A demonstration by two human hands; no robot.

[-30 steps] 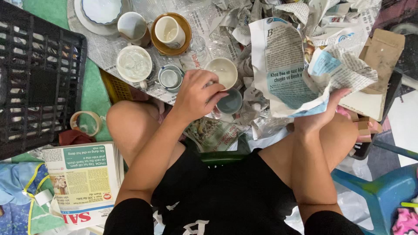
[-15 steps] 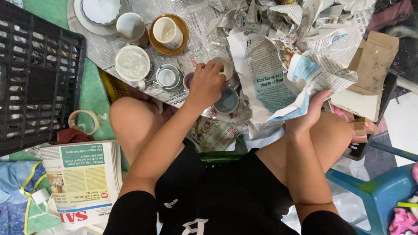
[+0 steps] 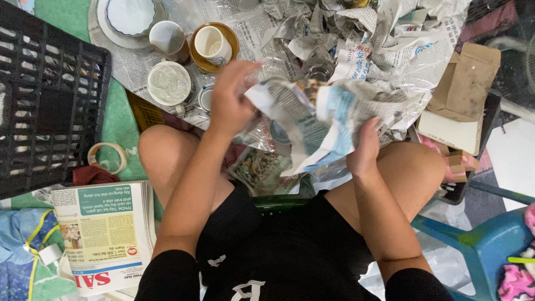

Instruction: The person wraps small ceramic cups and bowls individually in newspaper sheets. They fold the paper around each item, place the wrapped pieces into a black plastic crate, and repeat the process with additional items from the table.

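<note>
Both hands, left hand (image 3: 228, 103) and right hand (image 3: 363, 149), gripped one crumpled newspaper sheet (image 3: 323, 120) (fingers closed) just right of the white cup (image 3: 214, 44).

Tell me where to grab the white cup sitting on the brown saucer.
Grip the white cup across its open rim, coming from above. It stands upright on the brown saucer, mouth up, and the mug crowds its left side; no handle shows clearly. Both the left hand and right hand hold the crumpled newspaper.
</note>
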